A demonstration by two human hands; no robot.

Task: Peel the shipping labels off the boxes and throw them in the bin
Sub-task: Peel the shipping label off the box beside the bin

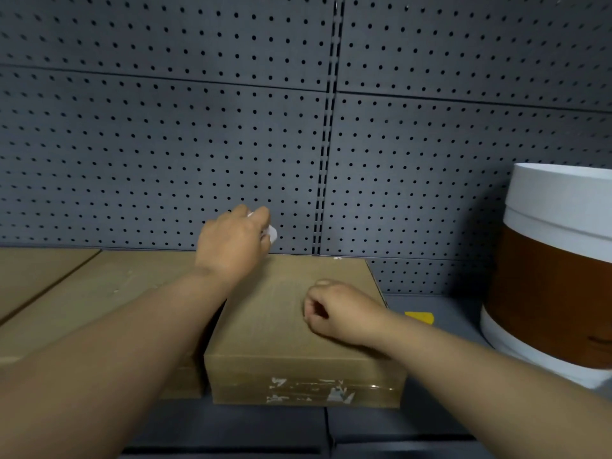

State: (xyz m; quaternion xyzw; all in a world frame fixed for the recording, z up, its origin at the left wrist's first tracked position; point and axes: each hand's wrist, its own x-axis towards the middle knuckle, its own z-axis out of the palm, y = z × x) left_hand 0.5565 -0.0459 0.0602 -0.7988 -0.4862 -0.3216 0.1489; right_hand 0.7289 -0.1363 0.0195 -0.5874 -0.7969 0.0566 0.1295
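Cardboard box (298,326), plain brown and flat-topped, sits at the centre of the grey shelf (427,303), its back edge against the pegboard wall (165,144). Its top face is bare kraft with faint ribbing. Its front face, toward six o'clock, carries a clear glossy tape strip with torn white label scraps (311,389) stuck along it; no writing on them can be read.

At about eleven o'clock from the box top, the left hand (231,243) is raised above the far edge, its grip closed round a crumpled white label piece (270,231) that pokes out between the fingers at the pegboard side. No print shows on this piece.

At three o'clock on the box top, the right hand (334,313) rests on the cardboard with its fingers curled loosely inward and the thumb up; it holds nothing that I can see.

To nine o'clock a larger cardboard box (82,293) lies just beside the first, touching its left side, with a seam running diagonally across the top. At three o'clock, well apart from the box, stands a white and brown bucket (556,276); a faint dark mark on its brown band is too blurred to read. Between the bucket and the box a small yellow tag (420,317) lies on the shelf.
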